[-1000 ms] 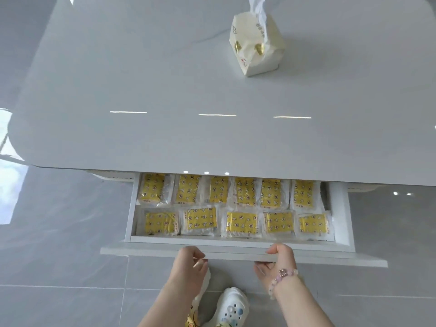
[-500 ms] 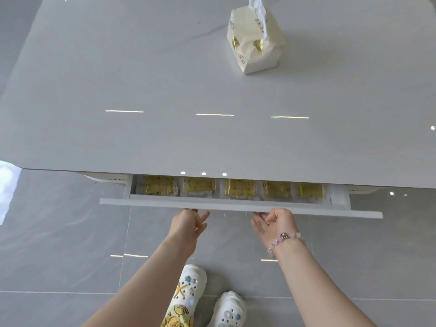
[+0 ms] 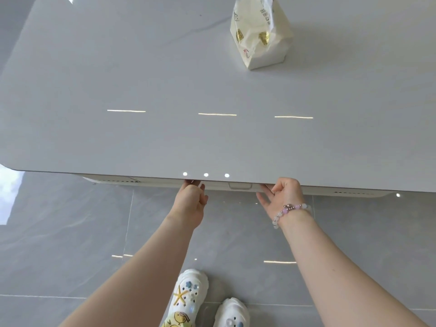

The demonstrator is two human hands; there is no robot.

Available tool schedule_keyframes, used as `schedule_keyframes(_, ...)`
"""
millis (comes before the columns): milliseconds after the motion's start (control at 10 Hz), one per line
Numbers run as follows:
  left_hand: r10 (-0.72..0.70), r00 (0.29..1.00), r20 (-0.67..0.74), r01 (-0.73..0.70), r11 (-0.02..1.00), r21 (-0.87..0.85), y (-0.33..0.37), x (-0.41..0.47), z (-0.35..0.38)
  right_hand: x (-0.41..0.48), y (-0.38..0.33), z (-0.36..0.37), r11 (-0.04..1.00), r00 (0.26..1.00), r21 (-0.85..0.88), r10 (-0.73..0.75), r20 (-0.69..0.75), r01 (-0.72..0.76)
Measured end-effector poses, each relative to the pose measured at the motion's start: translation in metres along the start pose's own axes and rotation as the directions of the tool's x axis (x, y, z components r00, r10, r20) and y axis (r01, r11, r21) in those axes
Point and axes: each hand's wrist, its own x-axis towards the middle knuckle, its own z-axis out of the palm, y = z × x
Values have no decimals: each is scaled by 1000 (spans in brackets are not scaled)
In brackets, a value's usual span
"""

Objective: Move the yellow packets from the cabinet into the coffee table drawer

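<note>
Drawer front (image 3: 239, 185) at 6 o'clock looks flush under the bench (image 3: 165, 138). Right hand (image 3: 283, 197) fingers press flat; left hand (image 3: 192, 202) fingers hidden, can't tell. Next: just let go.

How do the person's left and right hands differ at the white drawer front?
The right hand has a pink-and-white bead bracelet at its wrist; the left hand has none. The left hand shows its back; the right hand shows spread fingers. Both touch the white drawer front.
</note>
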Motion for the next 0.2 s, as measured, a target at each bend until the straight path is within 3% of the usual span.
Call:
schedule_keyframes(100, -75, 994, 77, 60, 983, 176, 4, -3, -5, 7, 2, -1, 977, 999, -211, 42, -4, -42)
schedule_keyframes(200, -149, 986, 79, 98, 887, 452, 21, -22, 0, -7, -8, 7, 707, 994, -702, 107, -23, -92)
